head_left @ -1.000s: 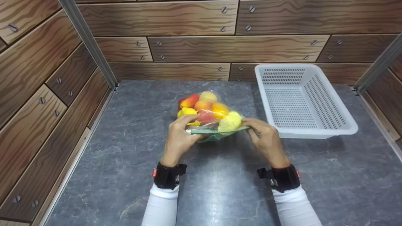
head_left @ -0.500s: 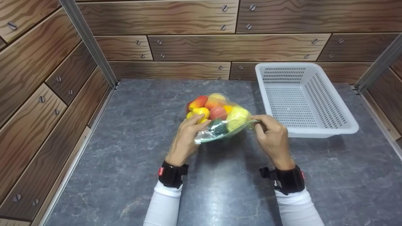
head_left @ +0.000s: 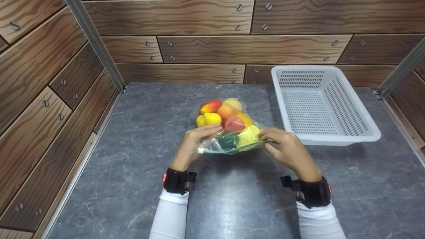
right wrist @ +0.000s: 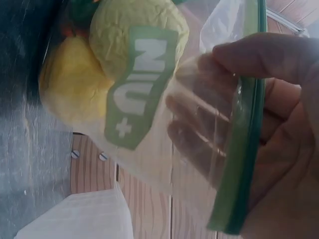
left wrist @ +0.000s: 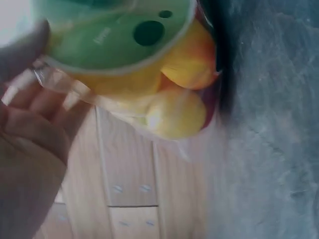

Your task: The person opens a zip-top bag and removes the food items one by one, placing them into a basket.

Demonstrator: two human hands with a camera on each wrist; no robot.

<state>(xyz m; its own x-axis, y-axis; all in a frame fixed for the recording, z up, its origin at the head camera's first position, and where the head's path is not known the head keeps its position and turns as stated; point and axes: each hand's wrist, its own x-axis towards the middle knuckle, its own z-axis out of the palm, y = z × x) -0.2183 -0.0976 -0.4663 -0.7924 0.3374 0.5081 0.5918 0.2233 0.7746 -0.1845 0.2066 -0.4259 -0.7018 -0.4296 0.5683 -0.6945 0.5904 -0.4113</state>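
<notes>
A clear zip bag [head_left: 212, 144] full of fruit-like pieces lies in the middle of the worktop, its green zip edge [right wrist: 242, 149] toward me. Through the plastic show a red-yellow mango [head_left: 211, 106], a yellow lemon-like fruit [head_left: 212, 119], a pinkish-red round fruit [head_left: 234, 124] and a wrinkled pale-yellow ball [head_left: 249, 136]. My left hand [head_left: 191, 146] holds the bag's left corner, thumb on one side and fingers on the other in the left wrist view. My right hand [head_left: 289, 151] pinches the right end by the zip, some fingers showing through the plastic.
A white perforated plastic basket [head_left: 367, 127] stands to the right of the bag, near the back. Wood-patterned panels [head_left: 199, 49] close off the back and sides of the dark marbled worktop [head_left: 132, 186].
The bag's mouth shifts right and toward me, then its left corner moves slightly back left. More of the fruit shows behind my left hand, and my right hand moves a little rightward.
</notes>
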